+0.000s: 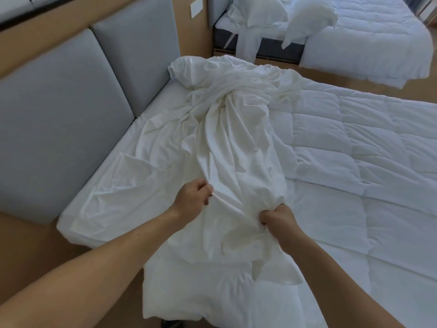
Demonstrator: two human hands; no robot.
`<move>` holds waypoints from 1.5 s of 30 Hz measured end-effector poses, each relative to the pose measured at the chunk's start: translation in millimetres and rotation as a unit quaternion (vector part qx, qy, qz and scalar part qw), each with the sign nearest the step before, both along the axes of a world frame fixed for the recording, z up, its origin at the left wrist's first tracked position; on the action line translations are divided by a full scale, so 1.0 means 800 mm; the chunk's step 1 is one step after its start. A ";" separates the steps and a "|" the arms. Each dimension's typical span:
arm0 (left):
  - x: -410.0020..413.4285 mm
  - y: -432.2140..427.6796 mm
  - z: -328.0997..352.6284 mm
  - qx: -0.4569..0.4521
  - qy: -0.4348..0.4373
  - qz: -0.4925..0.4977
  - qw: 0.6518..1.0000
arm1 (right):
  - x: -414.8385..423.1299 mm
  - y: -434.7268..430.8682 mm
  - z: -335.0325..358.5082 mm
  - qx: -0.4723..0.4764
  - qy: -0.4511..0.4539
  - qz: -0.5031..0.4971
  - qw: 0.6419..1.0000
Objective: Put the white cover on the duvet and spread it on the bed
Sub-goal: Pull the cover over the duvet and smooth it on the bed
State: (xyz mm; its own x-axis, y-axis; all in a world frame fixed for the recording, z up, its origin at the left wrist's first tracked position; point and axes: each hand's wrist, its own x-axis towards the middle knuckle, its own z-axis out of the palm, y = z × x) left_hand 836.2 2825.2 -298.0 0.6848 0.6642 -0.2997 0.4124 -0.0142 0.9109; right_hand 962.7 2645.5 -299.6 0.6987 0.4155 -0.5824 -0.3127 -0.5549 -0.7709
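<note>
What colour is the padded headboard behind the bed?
The headboard is pale grey-blue; the head view shows it best.

head camera looks forward and down, close over the bed (151, 110).

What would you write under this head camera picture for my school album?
Both hands, left and right, grip the crumpled white cover over the quilted duvet.
</note>
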 end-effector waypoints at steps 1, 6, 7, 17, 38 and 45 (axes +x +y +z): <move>0.001 -0.010 0.017 -0.006 -0.046 -0.012 0.999 | -0.007 0.007 0.000 -0.027 -0.024 0.017 0.999; 0.002 -0.032 0.044 -0.026 -0.101 -0.100 0.990 | -0.027 0.016 0.021 0.053 -0.125 0.009 0.991; -0.002 -0.031 0.039 0.000 -0.072 -0.116 0.991 | -0.029 0.011 0.024 0.079 -0.113 0.011 0.990; -0.017 -0.026 0.024 0.010 -0.012 -0.092 0.996 | -0.027 0.002 0.041 0.149 0.130 -0.061 0.978; -0.024 -0.017 0.014 -0.095 0.033 -0.185 0.978 | -0.084 0.037 0.030 0.166 0.071 0.059 0.982; -0.006 0.003 0.043 -0.127 0.007 -0.243 0.962 | -0.082 0.038 0.024 0.190 -0.042 -0.015 0.981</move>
State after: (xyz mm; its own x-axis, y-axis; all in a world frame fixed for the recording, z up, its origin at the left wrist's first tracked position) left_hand 831.6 2827.3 -263.4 0.8908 0.1701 -0.4213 0.4254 0.0138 0.9049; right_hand 897.3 2675.9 -280.3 0.7526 0.5700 -0.3298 -0.2511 -0.2145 -0.9439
